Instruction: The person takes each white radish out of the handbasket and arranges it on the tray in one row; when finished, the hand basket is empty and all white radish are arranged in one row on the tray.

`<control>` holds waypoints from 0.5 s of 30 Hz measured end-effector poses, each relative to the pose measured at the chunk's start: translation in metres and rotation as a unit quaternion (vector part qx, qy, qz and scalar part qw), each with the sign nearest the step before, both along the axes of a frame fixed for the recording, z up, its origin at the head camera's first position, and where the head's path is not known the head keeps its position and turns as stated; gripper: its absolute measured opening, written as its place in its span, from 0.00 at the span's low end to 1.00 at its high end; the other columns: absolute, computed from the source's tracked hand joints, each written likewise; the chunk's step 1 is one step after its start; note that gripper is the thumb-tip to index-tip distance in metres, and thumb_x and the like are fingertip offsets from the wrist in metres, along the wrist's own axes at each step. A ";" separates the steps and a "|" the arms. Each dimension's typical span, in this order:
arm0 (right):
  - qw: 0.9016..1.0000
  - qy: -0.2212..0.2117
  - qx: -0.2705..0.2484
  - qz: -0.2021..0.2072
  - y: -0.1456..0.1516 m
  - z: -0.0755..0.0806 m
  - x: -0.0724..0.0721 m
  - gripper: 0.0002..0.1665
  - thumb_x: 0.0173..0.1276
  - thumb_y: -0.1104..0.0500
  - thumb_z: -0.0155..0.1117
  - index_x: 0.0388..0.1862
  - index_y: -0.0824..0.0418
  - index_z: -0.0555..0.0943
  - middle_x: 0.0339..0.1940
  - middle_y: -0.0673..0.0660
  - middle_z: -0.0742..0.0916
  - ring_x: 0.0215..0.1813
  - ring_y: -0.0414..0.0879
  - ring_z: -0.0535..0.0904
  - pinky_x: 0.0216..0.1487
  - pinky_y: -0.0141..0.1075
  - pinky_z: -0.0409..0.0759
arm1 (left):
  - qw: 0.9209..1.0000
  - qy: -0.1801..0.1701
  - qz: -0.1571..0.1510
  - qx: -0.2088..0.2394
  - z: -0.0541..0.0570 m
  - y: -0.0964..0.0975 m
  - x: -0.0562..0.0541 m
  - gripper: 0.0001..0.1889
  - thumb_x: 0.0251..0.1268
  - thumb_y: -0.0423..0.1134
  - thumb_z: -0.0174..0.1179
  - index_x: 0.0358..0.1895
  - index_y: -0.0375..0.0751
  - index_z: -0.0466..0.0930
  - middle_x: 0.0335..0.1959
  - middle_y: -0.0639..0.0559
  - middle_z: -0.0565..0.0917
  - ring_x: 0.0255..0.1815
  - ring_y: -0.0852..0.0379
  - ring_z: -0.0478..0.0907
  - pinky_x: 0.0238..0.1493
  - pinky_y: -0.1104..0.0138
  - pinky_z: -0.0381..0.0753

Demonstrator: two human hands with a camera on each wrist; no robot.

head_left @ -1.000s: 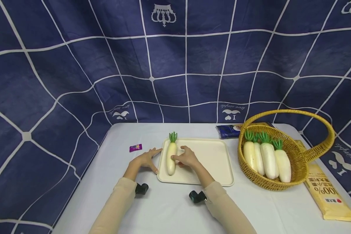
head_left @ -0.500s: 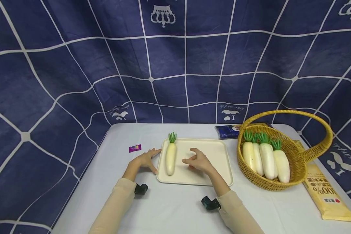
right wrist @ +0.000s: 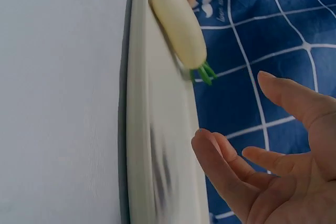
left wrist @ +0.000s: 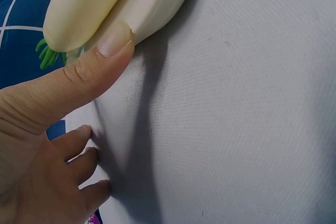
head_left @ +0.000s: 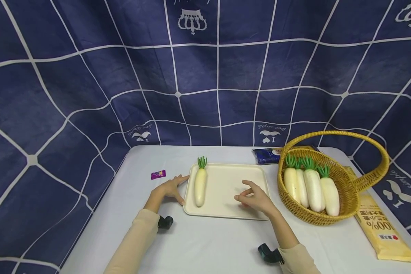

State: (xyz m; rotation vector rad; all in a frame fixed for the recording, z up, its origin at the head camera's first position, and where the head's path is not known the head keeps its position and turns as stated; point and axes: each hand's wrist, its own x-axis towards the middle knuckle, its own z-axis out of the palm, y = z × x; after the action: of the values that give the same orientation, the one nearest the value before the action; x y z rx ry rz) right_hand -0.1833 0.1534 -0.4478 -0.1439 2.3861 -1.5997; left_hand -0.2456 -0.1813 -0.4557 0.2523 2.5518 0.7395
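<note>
A white radish (head_left: 200, 186) with a green top lies lengthwise at the left end of a cream tray (head_left: 226, 213). My left hand (head_left: 171, 188) touches the tray's left side, thumb near the front corner and fingers spread toward the back; the left wrist view has the thumb (left wrist: 100, 61) right at the rim. Over the tray's right part is my right hand (head_left: 257, 198), holding nothing, its fingers loosely bent. The right wrist view shows these fingers (right wrist: 226, 177) apart from the radish. To the right, a wicker basket (head_left: 308, 217) holds several more white radishes (head_left: 313, 188).
A small purple packet (head_left: 158, 174) lies left of the tray. Behind the basket is a blue package (head_left: 267, 156), and a yellow noodle bag (head_left: 383, 232) lies along the right edge. A blue checked cloth (head_left: 198, 76) hangs behind the white table (head_left: 205, 243).
My right hand has let go of the radish and moved right, across the tray toward the basket. The radish stays on the tray. My left hand has kept its place.
</note>
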 end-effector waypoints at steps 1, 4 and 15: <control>1.000 0.001 -0.006 0.002 0.004 0.001 0.003 0.48 0.58 0.53 0.70 0.70 0.69 0.58 0.43 0.64 0.82 0.35 0.53 0.84 0.38 0.41 0.84 | 1.000 0.000 -0.001 -0.002 0.000 0.000 0.000 0.59 0.30 0.37 0.79 0.73 0.47 0.54 0.74 0.35 0.47 0.74 0.34 0.40 0.69 0.38 0.42; 1.000 0.010 -0.017 0.007 0.016 0.005 0.010 0.47 0.59 0.54 0.69 0.70 0.69 0.57 0.44 0.65 0.81 0.37 0.56 0.83 0.39 0.42 0.84 | 1.000 -0.001 0.000 -0.004 0.000 0.000 -0.001 0.59 0.30 0.38 0.79 0.73 0.47 0.54 0.75 0.36 0.48 0.74 0.34 0.40 0.69 0.38 0.42; 0.997 0.081 -0.013 0.007 0.066 0.027 0.026 0.44 0.61 0.60 0.66 0.70 0.73 0.56 0.46 0.69 0.80 0.39 0.56 0.82 0.37 0.43 0.84 | 1.000 -0.004 0.004 0.003 0.000 0.001 0.001 0.59 0.30 0.37 0.79 0.73 0.48 0.55 0.75 0.36 0.47 0.74 0.35 0.40 0.68 0.37 0.42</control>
State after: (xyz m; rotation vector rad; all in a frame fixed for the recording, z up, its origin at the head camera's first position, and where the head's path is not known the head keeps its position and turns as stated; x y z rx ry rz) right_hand -0.1569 0.2198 -0.4203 -0.3071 2.4781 -1.6720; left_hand -0.2447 -0.1807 -0.4554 0.2422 2.5447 0.7503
